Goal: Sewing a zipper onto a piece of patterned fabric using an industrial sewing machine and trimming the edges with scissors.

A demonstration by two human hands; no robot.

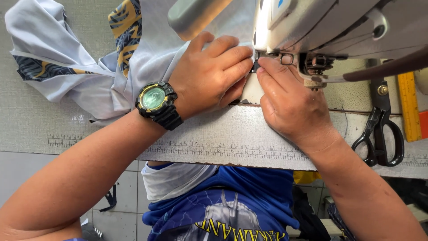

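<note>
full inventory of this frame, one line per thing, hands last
sewing machine: 1, off-white, top right, its head over the fingertips
grey fabric: 1 piece, light grey with dark blue and gold patterned parts, bunched top left, running under the left hand
table: 1, grey speckled top with ruler marks along the near edge
scissors: 1 pair, black, right side of table
ruler: 1, yellow, far right edge
wristwatch: 1, black with gold trim, on left wrist
shirt: 1, blue, printed, below the table edge
left hand: pressing the fabric flat beside the needle area
right hand: fingertips at the presser foot
</note>
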